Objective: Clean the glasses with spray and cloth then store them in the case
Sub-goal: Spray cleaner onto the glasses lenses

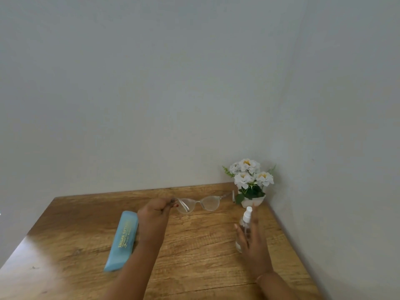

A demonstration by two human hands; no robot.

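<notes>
since the clear-framed glasses [209,203] look light, thin and easy to bend, the hinge corner seems the safe hold; the left hand [154,213] pinches them there, over the far counter [194,252]. the right hand [253,241] is spread open around the slick-looking spray bottle [247,214], not yet gripping.

A quiet corner of what looks like a room in a home. A wood-grain table [194,256] is pushed into the angle where two plain, pale grey-white walls [151,94] meet. Tucked in that corner is a small pot of white flowers [249,180] with green leaves, a household decoration. Everyday personal things are at the table: clear-framed glasses [203,203], a light blue glasses case [122,239] with gold lettering, and a small clear spray bottle [244,228] with a white top. Soft, even light fills the room.
</notes>
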